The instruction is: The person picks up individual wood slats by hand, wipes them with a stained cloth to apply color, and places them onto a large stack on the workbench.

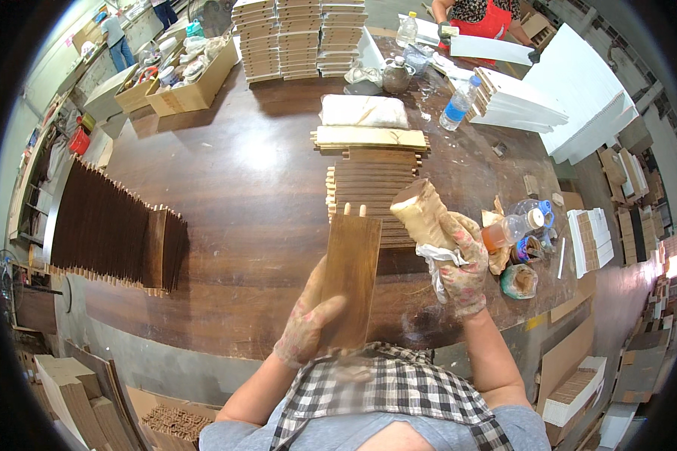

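I see left hand (pixel 306 325) in floral glove, grip closed on lower end of dark wooden panel (pixel 351 279), panel upright over near edge of counter (pixel 241 195). Right hand (pixel 459 263) at 3 o'clock of panel, grip closed on tan sponge block (pixel 421 213) and white rag (pixel 438 264). Stack of wooden slats (pixel 372 188) at 12 o'clock. Row of stained panels (pixel 113 229) at 9 o'clock, well apart.
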The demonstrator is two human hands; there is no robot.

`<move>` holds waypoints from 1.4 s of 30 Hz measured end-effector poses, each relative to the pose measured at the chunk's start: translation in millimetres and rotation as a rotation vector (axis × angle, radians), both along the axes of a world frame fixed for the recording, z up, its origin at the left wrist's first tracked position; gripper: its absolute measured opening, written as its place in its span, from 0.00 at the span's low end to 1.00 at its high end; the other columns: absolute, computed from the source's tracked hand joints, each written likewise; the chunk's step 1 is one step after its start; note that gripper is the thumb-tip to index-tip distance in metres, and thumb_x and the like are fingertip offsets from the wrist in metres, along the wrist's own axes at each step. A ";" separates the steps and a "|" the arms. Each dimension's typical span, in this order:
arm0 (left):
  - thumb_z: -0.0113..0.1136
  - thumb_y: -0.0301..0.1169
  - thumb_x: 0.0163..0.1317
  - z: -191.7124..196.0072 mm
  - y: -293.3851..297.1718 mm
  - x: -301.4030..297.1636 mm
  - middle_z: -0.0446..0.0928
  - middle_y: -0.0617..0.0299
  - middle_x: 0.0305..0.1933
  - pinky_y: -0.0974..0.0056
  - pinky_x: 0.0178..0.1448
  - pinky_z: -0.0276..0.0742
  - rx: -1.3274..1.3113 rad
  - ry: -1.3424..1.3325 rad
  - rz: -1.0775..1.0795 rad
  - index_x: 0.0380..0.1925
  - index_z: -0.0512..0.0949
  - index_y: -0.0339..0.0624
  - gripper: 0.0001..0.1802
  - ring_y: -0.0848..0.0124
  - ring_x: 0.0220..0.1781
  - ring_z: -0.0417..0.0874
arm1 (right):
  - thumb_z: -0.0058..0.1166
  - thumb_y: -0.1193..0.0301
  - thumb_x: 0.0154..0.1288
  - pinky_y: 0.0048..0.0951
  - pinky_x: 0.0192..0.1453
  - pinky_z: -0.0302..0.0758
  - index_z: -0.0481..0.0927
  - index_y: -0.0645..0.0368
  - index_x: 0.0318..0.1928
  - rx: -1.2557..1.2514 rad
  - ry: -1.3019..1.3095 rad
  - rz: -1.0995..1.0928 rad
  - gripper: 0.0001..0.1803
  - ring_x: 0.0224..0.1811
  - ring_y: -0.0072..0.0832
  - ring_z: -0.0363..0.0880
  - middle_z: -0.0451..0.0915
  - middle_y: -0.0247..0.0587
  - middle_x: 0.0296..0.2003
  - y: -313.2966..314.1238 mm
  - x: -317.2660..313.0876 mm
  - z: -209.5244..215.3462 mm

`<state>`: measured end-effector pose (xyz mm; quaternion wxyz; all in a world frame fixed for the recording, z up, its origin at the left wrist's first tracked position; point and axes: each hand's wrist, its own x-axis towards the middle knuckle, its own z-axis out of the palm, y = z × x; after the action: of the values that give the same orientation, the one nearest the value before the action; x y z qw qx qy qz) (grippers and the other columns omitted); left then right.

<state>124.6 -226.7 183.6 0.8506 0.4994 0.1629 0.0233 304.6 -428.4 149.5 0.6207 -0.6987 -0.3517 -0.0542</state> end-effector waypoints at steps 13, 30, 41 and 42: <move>0.54 0.34 0.64 -2.7 12.9 16.0 0.71 0.53 0.65 0.60 0.69 0.68 -0.100 0.004 0.082 0.73 0.57 0.38 0.38 0.65 0.65 0.73 | 0.67 0.65 0.49 0.36 0.53 0.82 0.83 0.49 0.52 -0.322 -0.046 0.284 0.26 0.49 0.39 0.84 0.82 0.42 0.49 -33.8 -52.7 2.2; 0.54 0.33 0.65 -22.6 21.8 29.1 0.74 0.53 0.59 0.60 0.54 0.83 -0.119 -0.049 0.185 0.73 0.56 0.40 0.37 0.65 0.54 0.81 | 0.67 0.66 0.49 0.37 0.47 0.83 0.86 0.50 0.47 -0.315 -0.134 0.154 0.21 0.47 0.40 0.85 0.83 0.43 0.47 -22.4 -68.7 20.8; 0.54 0.32 0.62 -31.2 23.2 25.2 0.74 0.52 0.59 0.60 0.56 0.81 0.076 -0.057 0.158 0.74 0.56 0.39 0.39 0.65 0.55 0.80 | 0.72 0.66 0.54 0.34 0.59 0.82 0.63 0.64 0.69 0.120 0.422 -0.020 0.45 0.55 0.35 0.80 0.74 0.45 0.58 -26.3 -66.8 21.1; 0.54 0.32 0.61 -28.4 17.7 26.9 0.74 0.51 0.60 0.60 0.57 0.80 0.082 -0.043 0.142 0.74 0.56 0.39 0.39 0.65 0.56 0.79 | 0.71 0.67 0.55 0.33 0.59 0.82 0.61 0.64 0.70 0.264 0.505 -0.041 0.46 0.55 0.34 0.80 0.74 0.45 0.58 -8.2 -67.8 30.1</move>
<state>151.5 -209.0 155.2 0.8290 0.5203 0.1784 0.1010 236.8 -436.5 179.6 0.7730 -0.6102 -0.1615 0.0637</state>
